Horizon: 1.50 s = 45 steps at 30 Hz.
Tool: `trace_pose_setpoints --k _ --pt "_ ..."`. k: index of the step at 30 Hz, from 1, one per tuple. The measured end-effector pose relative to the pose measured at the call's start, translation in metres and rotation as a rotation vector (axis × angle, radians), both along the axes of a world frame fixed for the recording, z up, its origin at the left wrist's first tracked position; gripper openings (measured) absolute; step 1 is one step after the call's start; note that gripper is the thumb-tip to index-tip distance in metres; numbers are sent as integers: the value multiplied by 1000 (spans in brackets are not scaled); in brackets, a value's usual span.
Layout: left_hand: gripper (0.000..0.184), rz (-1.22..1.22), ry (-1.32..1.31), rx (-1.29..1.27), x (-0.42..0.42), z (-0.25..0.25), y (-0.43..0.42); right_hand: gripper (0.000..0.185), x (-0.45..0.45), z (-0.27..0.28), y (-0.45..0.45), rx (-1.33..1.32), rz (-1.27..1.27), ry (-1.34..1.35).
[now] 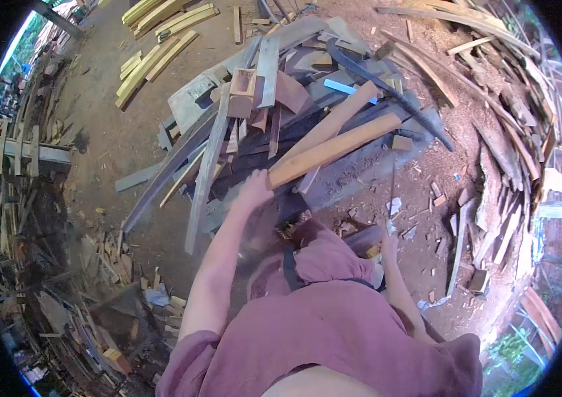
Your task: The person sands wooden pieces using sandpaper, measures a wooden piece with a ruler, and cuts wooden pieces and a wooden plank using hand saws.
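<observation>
My left hand (254, 189) is closed round the near end of an orange-brown wooden beam (337, 150), which slants up to the right over the scrap pile. A paler plank (334, 119) lies just behind the beam. Low on the right, beside my knee, my right hand (389, 245) has its fingers bent together near a thin, dark, upright rod (393, 188); what it grips is too small to make out. A small wood block (401, 143) sits near the beam's far end.
Around the beam lie grey boards (208, 172), a dark curved strip (393, 92) and a blue piece (342, 87). Yellow planks (152, 64) rest at the upper left. Scrap wood (502, 126) is heaped along the right, more (89, 324) at the lower left.
</observation>
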<state>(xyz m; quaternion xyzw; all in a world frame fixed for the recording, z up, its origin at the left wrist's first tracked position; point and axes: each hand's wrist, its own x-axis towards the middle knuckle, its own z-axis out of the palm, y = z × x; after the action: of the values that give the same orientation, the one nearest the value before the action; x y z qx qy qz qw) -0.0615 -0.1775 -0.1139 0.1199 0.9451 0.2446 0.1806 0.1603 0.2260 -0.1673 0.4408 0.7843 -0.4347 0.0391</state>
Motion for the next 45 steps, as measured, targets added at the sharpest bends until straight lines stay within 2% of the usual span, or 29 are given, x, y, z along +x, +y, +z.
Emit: trace_pose_setpoints --k 2,3,4,7,8,10,11,13,14,16,17,18,20,21,22,24,26,28,30,32,33,36,38,39,40,42,43,44,45 --pt "49 -7 46 -9 8 -1 3 34 -16 62 -33 -312 -69 -17" --pt "50 13 58 -44 11 0 4 30 -21 86 -48 -327 -45 28" --pt "50 34 71 -82 12 3 5 30 -25 95 -55 -320 -41 40" --pt "52 67 165 -188 23 13 10 30 -31 106 -67 -709 -65 157" --pt "52 75 164 -186 27 18 11 30 -33 104 -66 -706 -58 155" --pt "61 134 534 65 40 25 14 34 -41 101 -63 -982 -29 213" --pt "61 146 531 59 48 22 14 38 -47 103 -62 -1030 -42 190" --pt "61 329 455 377 72 18 15 39 -61 105 -56 -1037 -31 160" --pt "61 350 454 363 83 18 14 40 -69 103 -54 -1041 -29 141" --pt "68 1205 -597 1322 102 21 13 38 -86 92 -43 -960 -71 78" --pt "78 1400 -659 1436 105 9 12 37 -98 90 -35 -917 52 74" --pt "78 1430 -632 1437 103 -3 12 36 -111 87 -29 -876 177 75" --pt "77 1698 -396 1543 93 -22 14 34 -138 91 -21 -849 243 48" --pt "66 1683 -319 1592 85 -29 13 33 -152 88 -8 -687 393 -8" --pt "66 1714 -292 1585 76 -34 13 32 -164 86 2 -520 539 -59" --pt "59 2035 -159 1765 53 -40 12 31 -186 86 20 -506 608 -28" --pt "59 2078 -13 1662 37 -42 15 31 -204 71 53 -416 733 -55" --pt "60 2117 28 1851 28 -53 8 32 -214 63 84 -361 769 -81" --pt "53 2148 148 1735 18 -60 5 33 -227 72 103 -303 810 -102" --pt "55 2187 321 1893 18 -53 7 36 -237 91 109 -305 810 -128" --pt "55 2191 318 1897 17 -49 10 38 -241 80 117 -254 851 -124" --pt "58 2098 415 1797 7 -9 20 39 -251 89 116 -151 864 -181" --pt "60 1953 514 1756 4 33 26 39 -248 75 122 -190 838 -142" --pt "60 1950 564 1848 3 50 25 39 -247 69 121 -231 818 -92" --pt "60 1947 563 1849 1 62 22 39 -246 68 118 -232 816 -90" --pt "59 2046 735 1793 -5 84 17 36 -243 67 107 -244 733 -59" --pt "57 1878 803 1792 -5 95 19 36 -241 66 100 -242 730 -57" --pt "57 1878 802 1794 -7 107 21 28 -239 65 91 -237 678 -39" --pt "56 1768 831 1812 -10 120 21 21 -238 65 82 -234 629 -20"
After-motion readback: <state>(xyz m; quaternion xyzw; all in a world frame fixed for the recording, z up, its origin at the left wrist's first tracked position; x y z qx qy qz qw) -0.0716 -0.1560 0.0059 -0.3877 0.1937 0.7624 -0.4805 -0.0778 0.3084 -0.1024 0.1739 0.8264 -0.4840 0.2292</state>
